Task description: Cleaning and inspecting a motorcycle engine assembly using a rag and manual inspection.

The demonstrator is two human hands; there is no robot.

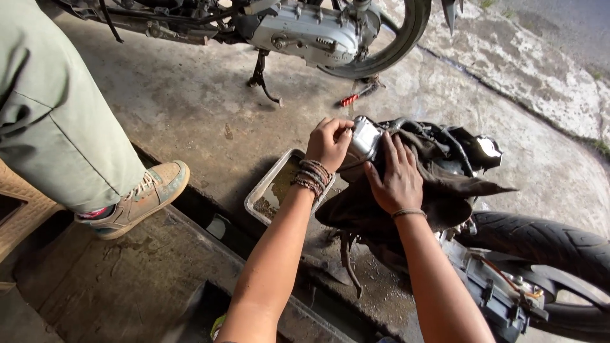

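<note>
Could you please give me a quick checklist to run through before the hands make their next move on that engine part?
1. Left hand gripping the silver engine part: ok.
2. Right hand pressing the brown rag flat: ok.
3. Metal tray beside the work, within reach: ok.
4. Red-handled tool within reach: not ok, it lies apart near the other motorcycle's wheel.
5. Part loosened: cannot tell.

tray (262, 190) left, tyre (540, 241) right
</note>
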